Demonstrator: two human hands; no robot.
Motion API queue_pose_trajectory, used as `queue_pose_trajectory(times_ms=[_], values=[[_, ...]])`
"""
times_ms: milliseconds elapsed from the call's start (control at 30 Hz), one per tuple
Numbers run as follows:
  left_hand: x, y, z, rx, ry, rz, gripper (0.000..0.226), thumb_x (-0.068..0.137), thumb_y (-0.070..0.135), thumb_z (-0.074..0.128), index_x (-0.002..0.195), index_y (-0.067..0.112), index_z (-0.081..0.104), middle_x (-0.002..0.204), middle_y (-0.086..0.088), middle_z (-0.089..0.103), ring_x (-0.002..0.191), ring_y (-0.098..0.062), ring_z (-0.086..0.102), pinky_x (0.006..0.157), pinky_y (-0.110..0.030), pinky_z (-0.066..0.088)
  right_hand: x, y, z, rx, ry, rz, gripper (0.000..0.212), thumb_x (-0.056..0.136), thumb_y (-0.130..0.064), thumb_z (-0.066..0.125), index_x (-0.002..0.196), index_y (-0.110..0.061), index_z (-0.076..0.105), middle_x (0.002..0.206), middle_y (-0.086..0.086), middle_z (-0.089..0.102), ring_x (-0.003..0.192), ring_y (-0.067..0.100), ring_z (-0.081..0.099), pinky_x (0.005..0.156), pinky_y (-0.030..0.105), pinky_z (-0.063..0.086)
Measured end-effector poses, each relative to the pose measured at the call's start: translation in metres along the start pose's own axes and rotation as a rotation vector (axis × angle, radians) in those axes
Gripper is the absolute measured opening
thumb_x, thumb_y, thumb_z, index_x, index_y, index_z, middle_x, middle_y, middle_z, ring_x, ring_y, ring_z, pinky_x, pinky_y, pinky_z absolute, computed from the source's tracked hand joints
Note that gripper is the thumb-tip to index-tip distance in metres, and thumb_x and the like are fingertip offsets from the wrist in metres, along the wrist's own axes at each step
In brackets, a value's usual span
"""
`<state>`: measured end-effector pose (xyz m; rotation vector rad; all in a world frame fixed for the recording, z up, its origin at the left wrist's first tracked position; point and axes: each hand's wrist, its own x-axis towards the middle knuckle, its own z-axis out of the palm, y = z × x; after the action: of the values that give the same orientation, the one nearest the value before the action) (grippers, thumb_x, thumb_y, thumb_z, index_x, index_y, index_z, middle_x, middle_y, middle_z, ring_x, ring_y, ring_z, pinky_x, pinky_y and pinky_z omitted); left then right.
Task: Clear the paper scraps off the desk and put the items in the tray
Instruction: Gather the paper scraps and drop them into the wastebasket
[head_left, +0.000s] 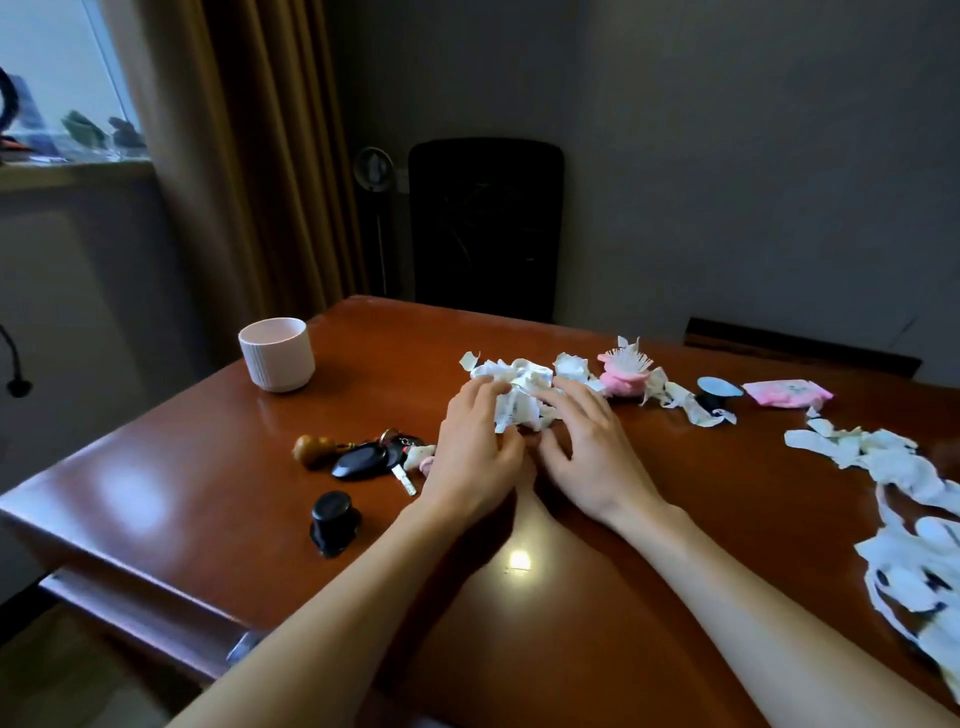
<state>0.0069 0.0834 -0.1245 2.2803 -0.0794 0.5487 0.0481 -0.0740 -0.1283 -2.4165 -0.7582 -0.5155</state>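
Paper wad (519, 397), roundish, cupped between left hand (475, 452), right hand (589, 449).

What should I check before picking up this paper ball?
1. Left hand and right hand round the paper wad: ok.
2. Wad apart from the keys: ok.
3. Pink brush free of scraps: not ok, strips lie against it.
4. All scraps gathered: not ok, a loose pile lies far right.
5. Where the tray is: cannot tell.

Left hand (475, 441) beside right hand (589, 449), fingers (571, 396) curled
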Motion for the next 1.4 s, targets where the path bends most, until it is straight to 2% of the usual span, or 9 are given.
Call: queue_pose_trajectory(times_ms=[200,367,533,600,767,1000,1133,1233,1400], values=[[0.03,-0.01,0.016,0.037,0.033,-0.071,0.05,0.094,0.028,0.051,0.143,0.024,0.04,0.158,0.002,0.024,0.147,-0.018,0.014,0.118,-0.042,0.017,0.023,0.015,0.012,-0.032,-0.035,0.057,0.05,0.098,-0.037,0.048,0.145,-0.024,0.038,0.159,0.003,0.026,0.149,0.019,0.014,0.121,0.039,0.017],[0.06,-0.022,0.014,-0.069,0.051,-0.111,0.055,0.088,0.035,0.039,0.142,0.025,0.044,0.155,0.002,0.034,0.145,-0.014,0.021,0.119,-0.047,0.021,0.045,0.026,0.021,-0.232,-0.09,0.01,0.061,0.1,-0.053,0.029,0.154,-0.026,0.02,0.164,0.005,0.008,0.151,0.019,-0.007,0.123,0.043,0.0],[0.088,-0.028,0.019,-0.031,-0.064,-0.118,0.053,0.09,0.044,0.03,0.139,0.035,0.049,0.155,0.006,0.037,0.148,-0.016,0.02,0.12,-0.049,0.016,0.051,0.03,0.026,-0.22,-0.163,0.083,0.074,0.093,-0.067,0.024,0.156,-0.031,0.007,0.165,0.003,-0.003,0.149,0.021,-0.019,0.121,0.049,-0.004],[0.091,-0.031,0.021,-0.035,-0.092,-0.136,0.046,0.095,0.043,0.031,0.135,0.034,0.054,0.148,0.002,0.047,0.143,-0.02,0.033,0.117,-0.051,0.024,0.052,0.03,0.026,-0.212,-0.216,0.124,0.079,0.091,-0.069,0.024,0.156,-0.029,0.003,0.165,0.004,-0.004,0.149,0.023,-0.02,0.121,0.049,-0.005],[0.092,-0.042,0.02,-0.096,-0.02,-0.176,0.034,0.099,0.022,0.038,0.125,0.021,0.06,0.127,0.001,0.061,0.113,-0.011,0.054,0.09,-0.026,0.043,0.055,0.028,0.026,-0.194,-0.272,0.152,0.075,0.093,-0.063,0.032,0.154,-0.025,0.01,0.161,-0.001,0.02,0.149,0.024,0.007,0.122,0.045,0.008],[0.096,-0.048,0.015,-0.137,0.081,-0.214,0.037,0.097,0.008,0.034,0.123,0.013,0.06,0.124,-0.003,0.061,0.106,-0.011,0.054,0.088,-0.026,0.049,0.053,0.024,0.024,-0.241,-0.12,0.116,0.057,0.092,-0.054,0.042,0.141,-0.025,0.036,0.131,-0.002,0.048,0.126,0.021,0.038,0.11,0.036,0.028],[0.1,-0.058,0.012,-0.09,0.093,-0.214,0.044,0.091,-0.002,0.034,0.123,0.013,0.06,0.127,-0.004,0.061,0.115,-0.017,0.055,0.094,-0.027,0.046,0.054,0.027,0.026,-0.27,-0.105,0.104,0.063,0.092,-0.054,0.04,0.147,-0.025,0.028,0.146,0.001,0.033,0.136,0.021,0.023,0.116,0.04,0.019],[0.101,-0.065,0.01,-0.016,0.075,-0.188,0.051,0.087,-0.006,0.035,0.127,0.016,0.058,0.133,-0.005,0.058,0.129,-0.022,0.045,0.105,-0.037,0.042,0.056,0.028,0.027,-0.28,-0.154,0.105,0.072,0.093,-0.055,0.035,0.155,-0.026,0.012,0.163,0.004,0.001,0.149,0.022,-0.009,0.122,0.046,0.002],[0.101,-0.061,0.011,0.251,-0.038,-0.14,0.061,0.085,-0.003,0.036,0.138,0.025,0.05,0.15,0.002,0.043,0.143,-0.019,0.026,0.114,-0.044,0.013,0.059,0.031,0.028,-0.266,-0.274,0.116,0.077,0.093,-0.056,0.028,0.156,-0.026,-0.003,0.164,0.004,-0.014,0.148,0.017,-0.024,0.121,0.045,-0.008]])
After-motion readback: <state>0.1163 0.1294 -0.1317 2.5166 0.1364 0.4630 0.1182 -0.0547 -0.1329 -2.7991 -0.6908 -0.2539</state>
